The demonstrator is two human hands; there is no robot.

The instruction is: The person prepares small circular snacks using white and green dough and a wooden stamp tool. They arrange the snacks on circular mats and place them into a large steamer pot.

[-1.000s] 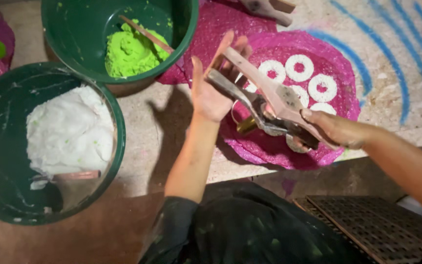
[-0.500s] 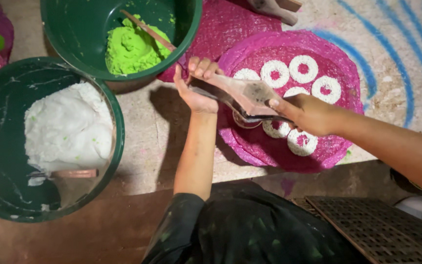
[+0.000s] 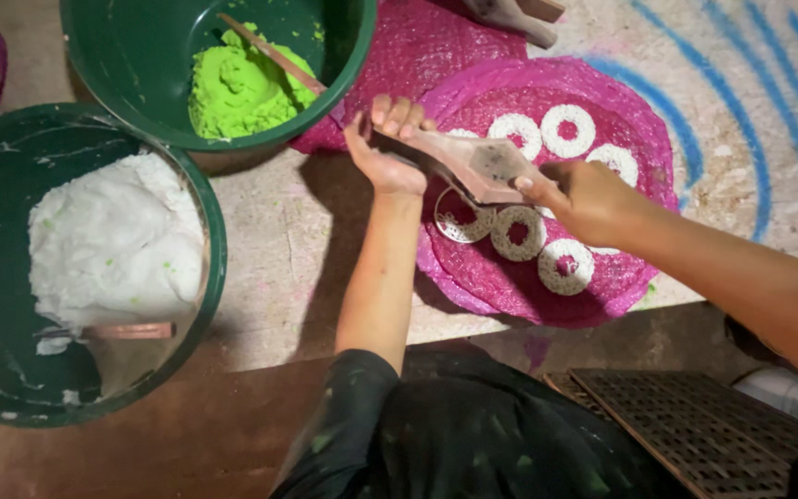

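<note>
**Wooden press held over the pink mat**

A wooden press is gripped at both ends above the round pink mat, which lies near the desk's front edge. The left hand is curled around the far end of the press, fingers wrapped over the top. The right hand is clenched on the near handle, thumb laid along the wood. A flat face of the press, dusted with pale paste, is turned upward between the two hands.

Under the press, white ring-shaped pieces are laid out on the mat in two loose rows; one thin, lacy ring is seen just below the tool, beside a fuller ring. Whether the press touches that ring cannot be told.

Toward the desk's left edge, a dark green tub is filled partly with white dough, and a wooden spatula is resting in it. Behind it, at the far edge, a second green tub holds bright green dough with a wooden stick leaning across. A second pink mat is tucked under the first, next to that tub. Blue curved lines are painted on the desk's right side. A dark grid tray is visible below the front edge, by the person's paint-flecked black sleeve.
</note>
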